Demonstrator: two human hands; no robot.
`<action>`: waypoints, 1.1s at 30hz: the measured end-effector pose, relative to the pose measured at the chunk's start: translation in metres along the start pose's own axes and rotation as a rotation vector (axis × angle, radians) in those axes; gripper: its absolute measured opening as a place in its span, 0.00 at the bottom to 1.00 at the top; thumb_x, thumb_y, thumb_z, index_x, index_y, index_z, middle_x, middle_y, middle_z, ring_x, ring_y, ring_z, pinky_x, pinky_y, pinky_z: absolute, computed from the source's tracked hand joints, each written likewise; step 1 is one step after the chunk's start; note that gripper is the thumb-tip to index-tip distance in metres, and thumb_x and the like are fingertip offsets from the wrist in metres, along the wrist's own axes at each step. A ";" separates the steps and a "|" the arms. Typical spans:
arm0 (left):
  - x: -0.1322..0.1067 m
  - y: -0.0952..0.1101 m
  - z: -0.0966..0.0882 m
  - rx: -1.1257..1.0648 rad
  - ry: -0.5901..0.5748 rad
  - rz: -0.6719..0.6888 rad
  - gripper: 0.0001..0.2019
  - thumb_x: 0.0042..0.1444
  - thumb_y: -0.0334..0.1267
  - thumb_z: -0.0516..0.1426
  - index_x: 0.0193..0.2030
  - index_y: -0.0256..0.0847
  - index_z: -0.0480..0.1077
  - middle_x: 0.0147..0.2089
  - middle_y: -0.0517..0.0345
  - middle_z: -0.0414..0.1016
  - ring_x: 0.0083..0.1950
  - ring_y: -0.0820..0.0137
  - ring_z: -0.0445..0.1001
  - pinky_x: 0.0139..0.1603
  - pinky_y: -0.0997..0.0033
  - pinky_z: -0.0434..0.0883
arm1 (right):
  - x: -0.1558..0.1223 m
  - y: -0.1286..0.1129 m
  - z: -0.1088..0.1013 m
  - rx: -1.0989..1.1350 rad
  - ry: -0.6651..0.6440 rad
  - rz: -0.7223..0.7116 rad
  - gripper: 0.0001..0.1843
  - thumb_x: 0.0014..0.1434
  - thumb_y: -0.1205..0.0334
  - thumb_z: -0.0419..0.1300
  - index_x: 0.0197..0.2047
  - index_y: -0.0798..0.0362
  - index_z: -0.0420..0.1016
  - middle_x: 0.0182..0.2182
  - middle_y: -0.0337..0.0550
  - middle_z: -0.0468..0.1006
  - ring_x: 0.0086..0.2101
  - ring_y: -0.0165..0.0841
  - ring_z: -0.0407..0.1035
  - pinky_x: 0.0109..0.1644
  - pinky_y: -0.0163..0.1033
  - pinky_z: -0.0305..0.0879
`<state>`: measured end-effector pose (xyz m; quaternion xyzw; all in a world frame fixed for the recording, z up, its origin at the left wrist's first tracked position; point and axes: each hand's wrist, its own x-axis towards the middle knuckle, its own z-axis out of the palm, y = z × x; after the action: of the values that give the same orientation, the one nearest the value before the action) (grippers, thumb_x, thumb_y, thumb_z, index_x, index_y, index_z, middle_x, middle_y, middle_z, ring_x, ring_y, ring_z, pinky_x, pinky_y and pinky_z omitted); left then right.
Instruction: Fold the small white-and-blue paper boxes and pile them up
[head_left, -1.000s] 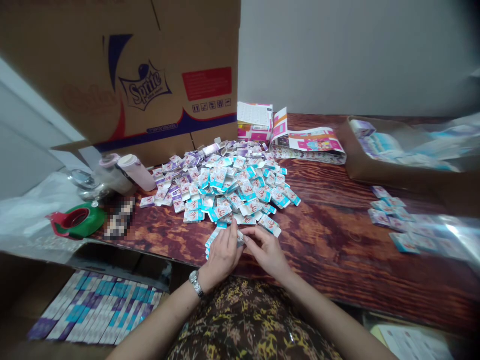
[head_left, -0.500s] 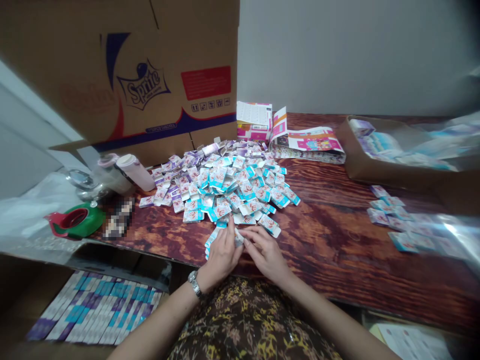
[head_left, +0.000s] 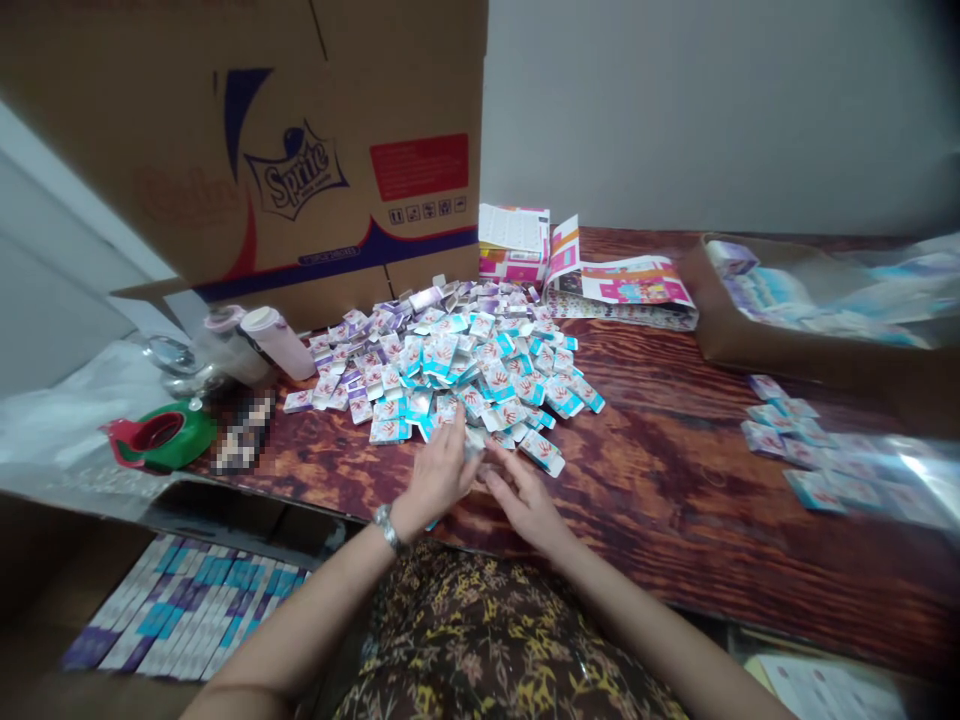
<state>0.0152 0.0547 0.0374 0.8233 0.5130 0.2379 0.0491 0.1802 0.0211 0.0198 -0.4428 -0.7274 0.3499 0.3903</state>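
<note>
A heap of several small flat packets, white with teal or purple edges and red prints, lies on the dark wooden table. My left hand, with a wristwatch, reaches into the near edge of the heap, fingers curled round a small packet. Just beside it, my right hand touches the same spot with fingers partly stretched out. Both hands meet at the front of the heap, close to the table's near edge.
A large Sprite carton stands behind the heap. White bottles and a green tape dispenser sit at the left. Printed boxes at the back, a cardboard tray and bagged packets at the right, boxed rows below left.
Both hands have moved forward from the table's near edge into the front of the heap. The stack of packets that lay under my left hand is now hidden.
</note>
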 end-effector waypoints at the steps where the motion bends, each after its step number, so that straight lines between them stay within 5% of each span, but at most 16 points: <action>1: 0.017 -0.007 -0.007 0.040 0.037 -0.025 0.35 0.60 0.43 0.50 0.67 0.31 0.37 0.45 0.42 0.68 0.47 0.57 0.67 0.45 0.58 0.68 | 0.004 0.003 0.000 -0.053 -0.031 0.006 0.22 0.64 0.59 0.49 0.61 0.49 0.58 0.48 0.47 0.73 0.47 0.36 0.68 0.51 0.44 0.64; 5: 0.087 -0.024 -0.039 0.068 0.185 0.020 0.42 0.56 0.51 0.54 0.67 0.29 0.38 0.52 0.38 0.64 0.54 0.53 0.63 0.52 0.54 0.64 | 0.021 0.013 0.010 -0.398 -0.259 -0.054 0.23 0.57 0.55 0.58 0.55 0.51 0.66 0.46 0.49 0.73 0.44 0.40 0.68 0.48 0.43 0.63; 8: 0.101 -0.018 -0.054 0.051 0.271 0.134 0.45 0.54 0.53 0.56 0.67 0.29 0.38 0.64 0.33 0.49 0.64 0.49 0.51 0.60 0.50 0.56 | 0.030 0.017 0.019 -0.584 -0.348 -0.036 0.28 0.51 0.50 0.63 0.53 0.50 0.66 0.45 0.50 0.70 0.43 0.42 0.67 0.43 0.41 0.64; 14: 0.009 -0.006 -0.031 -0.067 0.094 0.146 0.24 0.61 0.41 0.50 0.62 0.36 0.53 0.53 0.45 0.66 0.54 0.61 0.64 0.55 0.60 0.64 | 0.039 0.021 0.026 -0.683 -0.446 0.033 0.28 0.47 0.49 0.66 0.49 0.51 0.67 0.45 0.50 0.67 0.42 0.43 0.66 0.39 0.41 0.63; 19: -0.059 -0.019 0.007 0.045 -0.134 0.062 0.24 0.59 0.44 0.52 0.58 0.32 0.58 0.51 0.41 0.68 0.50 0.58 0.66 0.49 0.57 0.67 | 0.041 0.015 0.025 -0.685 -0.463 0.072 0.26 0.44 0.53 0.67 0.44 0.53 0.66 0.44 0.50 0.67 0.44 0.42 0.65 0.41 0.41 0.63; 24: -0.074 -0.022 0.025 0.143 -0.195 0.027 0.28 0.58 0.46 0.52 0.61 0.33 0.54 0.53 0.40 0.66 0.52 0.56 0.65 0.49 0.54 0.66 | 0.029 0.020 0.025 -0.575 -0.373 0.067 0.20 0.48 0.60 0.66 0.43 0.53 0.64 0.39 0.47 0.72 0.43 0.40 0.66 0.43 0.41 0.61; 29: -0.074 -0.022 0.027 0.127 -0.185 0.034 0.28 0.58 0.46 0.52 0.62 0.34 0.52 0.53 0.40 0.65 0.51 0.56 0.66 0.49 0.54 0.65 | 0.020 0.031 0.024 -0.048 -0.235 0.089 0.13 0.58 0.66 0.53 0.47 0.52 0.61 0.36 0.41 0.73 0.35 0.33 0.69 0.38 0.36 0.63; 33: -0.070 -0.019 0.022 0.091 -0.157 0.026 0.31 0.57 0.45 0.53 0.64 0.34 0.48 0.53 0.39 0.64 0.51 0.55 0.65 0.48 0.54 0.66 | 0.022 0.028 0.021 0.315 -0.276 0.140 0.16 0.56 0.65 0.53 0.49 0.51 0.62 0.34 0.38 0.73 0.32 0.30 0.69 0.33 0.33 0.64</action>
<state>-0.0157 0.0060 -0.0124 0.8474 0.5071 0.1498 0.0488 0.1657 0.0480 -0.0075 -0.3737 -0.6779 0.5426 0.3262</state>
